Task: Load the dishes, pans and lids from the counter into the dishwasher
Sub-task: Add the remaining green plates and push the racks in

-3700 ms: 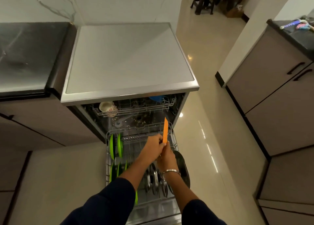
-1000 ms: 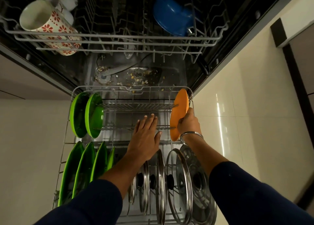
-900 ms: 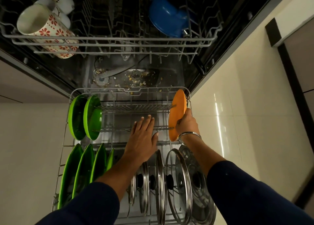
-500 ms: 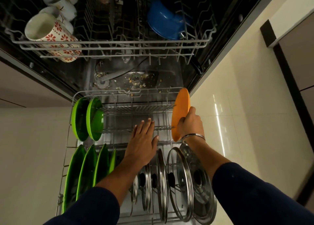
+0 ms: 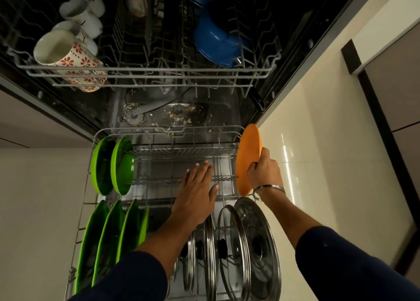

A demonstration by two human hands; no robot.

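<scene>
Orange plate (image 5: 248,158) going on edge into the far right corner of the pulled-out lower rack (image 5: 159,132).

Head view: the right hand (image 5: 264,170) pinches the plate's near rim, fingers curled round it, holding it upright so it can drop between tines like the green plates (image 5: 111,164) standing on the left. It sits at the rack's right wall, its top edge above the rim, so it seems not fully seated. The left hand (image 5: 197,194) lies flat with straight fingers over the folding tine row (image 5: 181,180), holding nothing, probably steadying the tines or the rack. Steel lids (image 5: 238,250) stand crowded just behind the plate; the middle of the rack offers open room. The upper rack (image 5: 145,73) with its mugs (image 5: 66,55) and blue pot (image 5: 213,43) overhangs farther back, well apart from the plate.
</scene>
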